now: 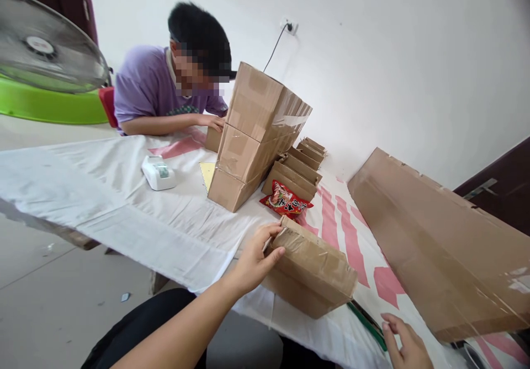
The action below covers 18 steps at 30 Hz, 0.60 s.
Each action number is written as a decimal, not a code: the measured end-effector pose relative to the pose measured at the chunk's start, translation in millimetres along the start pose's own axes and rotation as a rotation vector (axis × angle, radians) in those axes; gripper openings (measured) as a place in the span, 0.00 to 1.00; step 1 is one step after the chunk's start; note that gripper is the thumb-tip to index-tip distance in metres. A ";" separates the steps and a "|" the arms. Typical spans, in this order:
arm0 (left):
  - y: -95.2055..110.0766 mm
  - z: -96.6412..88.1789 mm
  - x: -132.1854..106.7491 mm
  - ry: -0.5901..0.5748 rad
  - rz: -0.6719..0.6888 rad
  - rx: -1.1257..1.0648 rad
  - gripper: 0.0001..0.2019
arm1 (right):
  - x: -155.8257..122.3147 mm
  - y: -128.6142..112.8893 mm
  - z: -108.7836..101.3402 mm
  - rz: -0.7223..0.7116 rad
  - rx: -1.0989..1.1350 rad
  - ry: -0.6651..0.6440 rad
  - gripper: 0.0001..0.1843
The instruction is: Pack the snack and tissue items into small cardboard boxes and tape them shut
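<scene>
A taped brown cardboard box point(310, 272) stands at the table's near edge. My left hand point(259, 256) grips its left end, with the thumb on the near side and the fingers over the far corner. To the right of the box lies a long, thin green tool point(368, 325); its far end is partly hidden by the box, so I cannot make out its kind. My right hand point(406, 342) is beside the tool's near end, fingers loosely bent and apart, holding nothing visible. Just beyond the box is a red printed food packet point(286, 199).
Stacked closed boxes point(248, 143) stand mid-table, with open-topped boxes point(296, 170) behind. A white device point(158, 173) sits left. One large cardboard box point(439, 242) fills the right side. Across the table a person in purple point(144, 82) leans over a small box; a fan point(45, 43) stands left.
</scene>
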<state>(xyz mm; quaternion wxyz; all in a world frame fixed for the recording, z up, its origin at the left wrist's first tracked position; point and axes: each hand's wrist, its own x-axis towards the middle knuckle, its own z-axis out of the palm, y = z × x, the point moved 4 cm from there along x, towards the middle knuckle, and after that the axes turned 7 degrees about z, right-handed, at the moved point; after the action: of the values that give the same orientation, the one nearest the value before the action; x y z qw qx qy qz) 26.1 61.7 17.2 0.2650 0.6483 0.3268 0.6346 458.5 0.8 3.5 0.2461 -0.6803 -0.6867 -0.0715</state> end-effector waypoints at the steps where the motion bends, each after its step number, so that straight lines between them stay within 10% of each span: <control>1: 2.9 -0.9 0.4 -0.015 0.014 -0.048 0.17 | 8.1 -12.2 -4.7 0.010 0.022 0.016 0.19; 6: 17.3 -1.7 1.0 -0.118 0.086 -0.150 0.34 | 47.5 -77.8 -23.3 0.022 0.222 0.015 0.18; 11: 16.4 2.0 -2.1 -0.129 0.052 0.117 0.09 | 68.9 -174.0 -16.8 -0.209 0.411 -0.353 0.17; 18: -18.2 3.5 -2.9 -0.198 -0.109 0.013 0.49 | 80.4 -249.6 26.1 -0.380 0.257 -0.823 0.25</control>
<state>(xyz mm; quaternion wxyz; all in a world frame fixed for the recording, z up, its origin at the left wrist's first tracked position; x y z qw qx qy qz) 28.1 71.6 1.3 0.3260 0.6908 0.3380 0.5497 214.0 68.4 74.9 0.0183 -0.4785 -0.8428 0.2458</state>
